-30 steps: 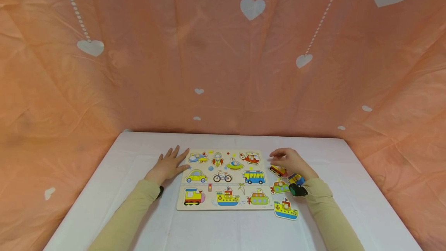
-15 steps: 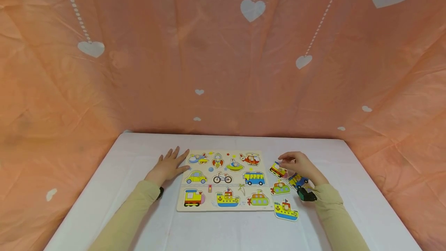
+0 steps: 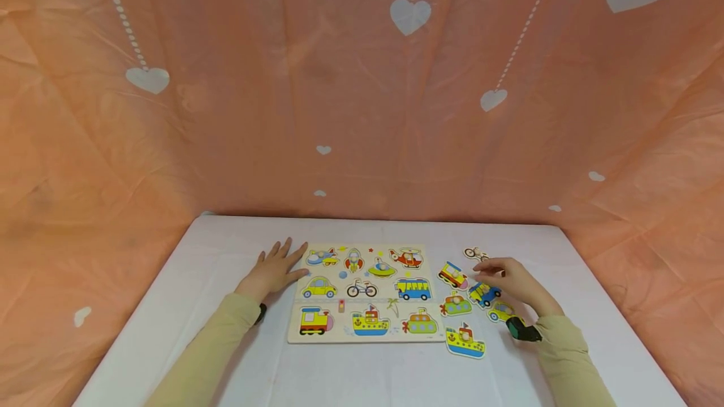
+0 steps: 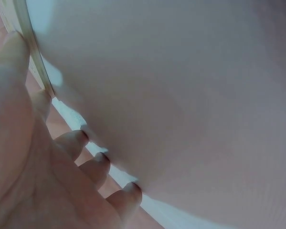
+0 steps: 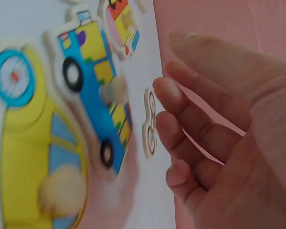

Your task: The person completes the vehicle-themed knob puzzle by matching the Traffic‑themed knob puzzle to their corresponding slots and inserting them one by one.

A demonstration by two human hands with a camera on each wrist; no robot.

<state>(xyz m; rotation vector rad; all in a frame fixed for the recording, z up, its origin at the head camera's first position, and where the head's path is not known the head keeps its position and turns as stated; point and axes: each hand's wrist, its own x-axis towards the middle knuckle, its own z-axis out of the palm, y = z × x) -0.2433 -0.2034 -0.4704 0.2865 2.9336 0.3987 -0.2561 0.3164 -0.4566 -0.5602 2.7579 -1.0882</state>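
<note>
My left hand (image 3: 274, 271) lies with spread fingers at the left side of a wooden puzzle board (image 3: 342, 326). In the left wrist view, its thumb (image 4: 14, 50) touches the board's edge. My right hand (image 3: 516, 282) hovers with loosely bent fingers over the loose pieces and holds nothing. Below its fingertips lies a bus piece (image 3: 484, 294), with a yellow car piece (image 3: 503, 313) nearer me and a bicycle piece (image 3: 475, 254) farther back. The right wrist view shows round knobs on the bus (image 5: 97, 93) and car (image 5: 42, 152).
Left of the right hand lie a train piece (image 3: 452, 274) and a submarine piece (image 3: 455, 304). A ship piece (image 3: 466, 341) sits by the board's near right corner. Plane, rocket, saucer and helicopter pieces fill the board's top row. A pink curtain (image 3: 362, 112) hangs behind the white table (image 3: 339, 375).
My right hand has moved right and toward me, away from the board. The bicycle, bus and car pieces have come into fuller view. The left hand stays where it was.
</note>
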